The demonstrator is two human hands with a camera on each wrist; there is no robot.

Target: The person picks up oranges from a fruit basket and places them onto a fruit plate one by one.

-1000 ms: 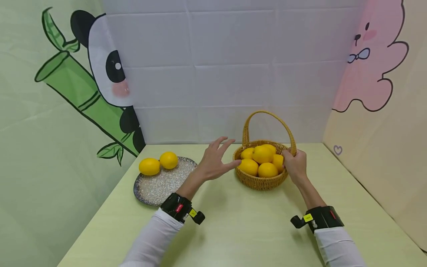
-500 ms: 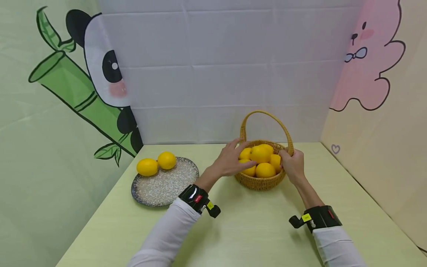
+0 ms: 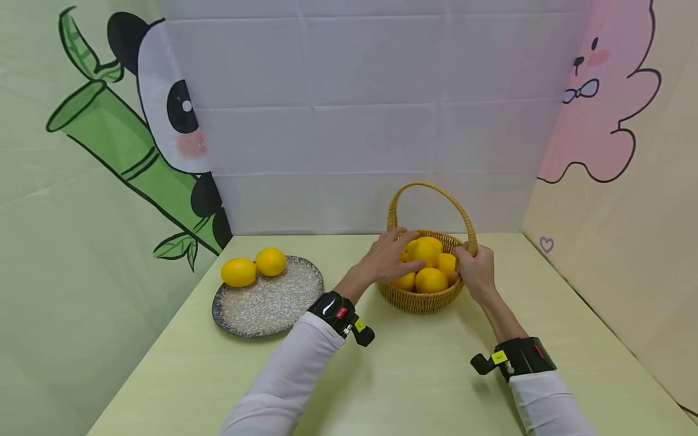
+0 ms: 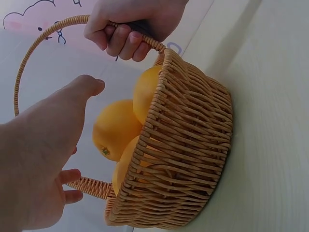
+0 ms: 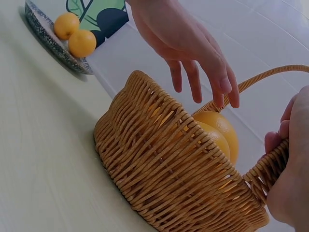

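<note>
A wicker basket (image 3: pixel 420 303) with a tall arched handle (image 3: pixel 431 186) stands on the table, heaped with several yellow lemons (image 3: pixel 431 280). My right hand (image 3: pixel 478 272) grips the right foot of that handle at the rim, fingers curled round it in the left wrist view. Over the basket's left side hovers my left hand (image 3: pixel 384 259), thumb and fingers spread apart above the fruit. In the left wrist view its thumb stands off from the topmost lemon (image 4: pixel 116 130). Some of the fruit is hidden behind the left hand.
Left of the basket lies an oval speckled plate (image 3: pixel 267 309) with a dark rim. Two lemons, a left one (image 3: pixel 238 272) and a right one (image 3: pixel 271 261), sit at its far edge. A pale backdrop (image 3: pixel 327 139) rises behind the table, with printed side walls.
My left hand has moved right, from beside the plate to over the basket's fruit. The right hand keeps its grip on the handle, and the basket stays about where it was.
</note>
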